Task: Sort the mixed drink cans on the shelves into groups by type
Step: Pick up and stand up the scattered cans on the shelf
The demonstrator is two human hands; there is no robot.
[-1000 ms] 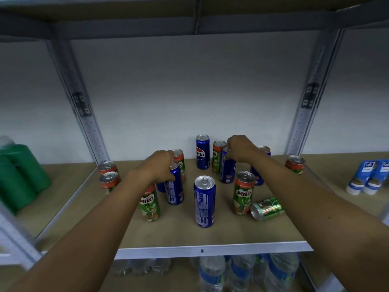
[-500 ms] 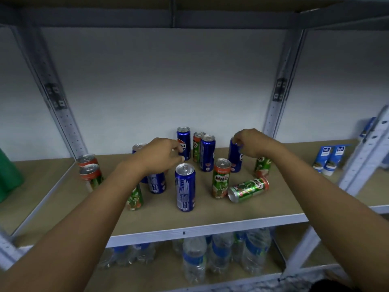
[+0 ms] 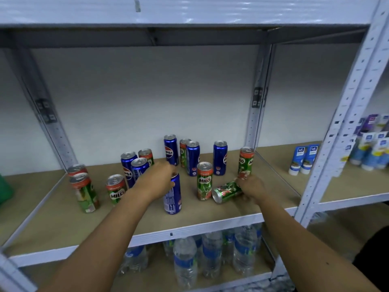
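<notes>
- Head view: shelf (image 3: 63,218) of tan board with a white front rail carries a mix of blue Pepsi cans and green-and-red Milo cans.
- Left hand (image 3: 156,182): fingers curled over the top of the front Pepsi can (image 3: 173,197), gripping it near the rim. The can stands upright near the front middle of the shelf.
- Right hand (image 3: 251,187): fingers curled at the base end of the fallen Milo can (image 3: 227,191), which lies on its side with its silver top pointing left. Grip looks closed on it, though the fingertips are partly hidden.
- Upright Milo can (image 3: 204,181) stands just left of the fallen one; another Milo can (image 3: 245,162) stands behind the right hand, near the rear upright post.
- Back row: Pepsi can (image 3: 171,149), then a Milo can half hidden behind a Pepsi can (image 3: 193,158), then one more Pepsi can (image 3: 220,158).
- Left of the left hand: two Pepsi cans (image 3: 128,167) close together, with a Milo can behind them and a Milo can (image 3: 116,189) in front.
- Far left edge: two Milo cans (image 3: 84,191), one behind the other.
- Lower shelf: water bottles (image 3: 185,262) standing in a cluster.
- Neighbouring bay to the right: two blue-and-white tubes (image 3: 304,159).
</notes>
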